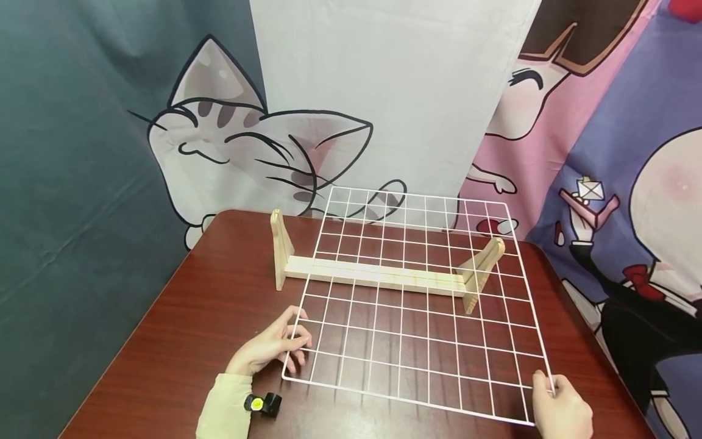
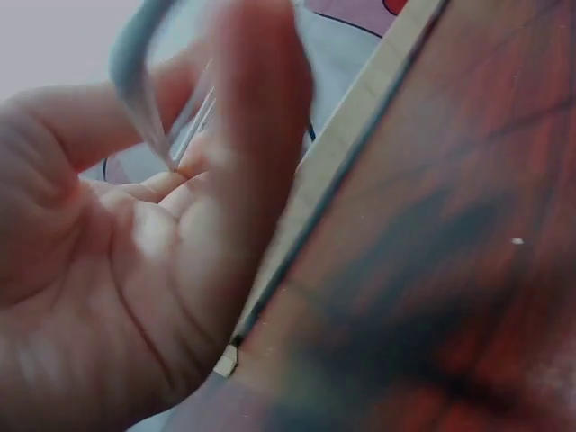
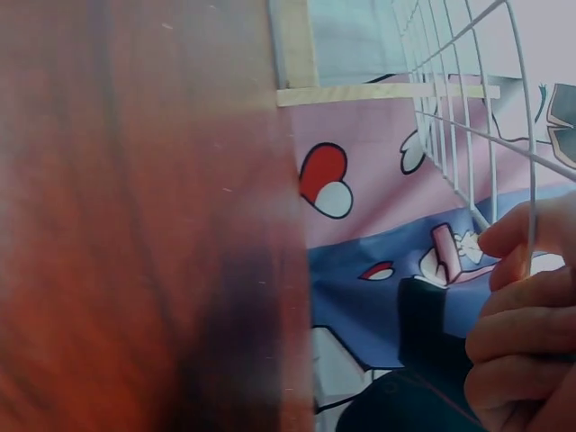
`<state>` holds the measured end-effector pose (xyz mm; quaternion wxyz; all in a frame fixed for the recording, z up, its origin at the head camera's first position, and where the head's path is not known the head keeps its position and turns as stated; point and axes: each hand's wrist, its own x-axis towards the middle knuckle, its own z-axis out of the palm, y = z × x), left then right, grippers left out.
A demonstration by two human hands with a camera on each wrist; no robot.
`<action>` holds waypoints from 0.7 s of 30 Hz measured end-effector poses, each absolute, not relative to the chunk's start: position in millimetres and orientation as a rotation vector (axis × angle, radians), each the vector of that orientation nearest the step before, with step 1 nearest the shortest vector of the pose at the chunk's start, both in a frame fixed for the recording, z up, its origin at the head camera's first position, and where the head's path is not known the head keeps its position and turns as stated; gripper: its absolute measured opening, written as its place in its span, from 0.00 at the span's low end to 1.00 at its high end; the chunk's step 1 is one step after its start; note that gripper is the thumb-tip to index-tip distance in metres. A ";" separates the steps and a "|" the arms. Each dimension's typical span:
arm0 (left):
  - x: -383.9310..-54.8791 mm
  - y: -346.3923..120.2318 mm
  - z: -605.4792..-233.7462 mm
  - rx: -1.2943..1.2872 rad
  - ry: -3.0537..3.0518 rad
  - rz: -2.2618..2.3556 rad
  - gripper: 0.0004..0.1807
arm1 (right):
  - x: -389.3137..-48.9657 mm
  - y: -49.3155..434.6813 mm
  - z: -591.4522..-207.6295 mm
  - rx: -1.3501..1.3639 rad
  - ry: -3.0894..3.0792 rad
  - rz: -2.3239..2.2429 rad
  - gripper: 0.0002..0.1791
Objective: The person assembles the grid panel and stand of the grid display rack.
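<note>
A white wire grid panel (image 1: 408,401) is held tilted above the table, its far edge raised. My left hand (image 1: 276,342) grips its left edge near the front corner; in the left wrist view the thumb and fingers curl about the wire. At the front right corner, my right hand (image 1: 562,405) holds the right edge, and the right wrist view shows its fingers (image 3: 513,346) bent round the wire. Behind and below the panel stands a pale wooden stand (image 1: 298,268), a flat crossbar between two upright shaped end pieces, partly seen through the mesh.
The stand rests on a reddish-brown table (image 1: 181,347) with rounded back corners. A curtain (image 1: 417,79) printed with a cartoon cat and figures hangs just behind the table and along its sides. A black wrist strap (image 1: 270,403) with a camera sits at my left sleeve.
</note>
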<state>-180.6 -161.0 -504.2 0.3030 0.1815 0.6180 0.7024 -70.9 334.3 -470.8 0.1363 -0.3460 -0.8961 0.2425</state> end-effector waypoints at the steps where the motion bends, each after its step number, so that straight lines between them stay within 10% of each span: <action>1: -180.4 -160.6 -505.7 0.478 1.638 1.869 0.27 | -70.5 333.6 -472.3 -1.004 -2.582 0.711 0.19; 21: -183.3 -152.6 -513.3 0.319 1.811 1.904 0.22 | -73.1 331.2 -481.5 -0.960 -2.530 0.772 0.20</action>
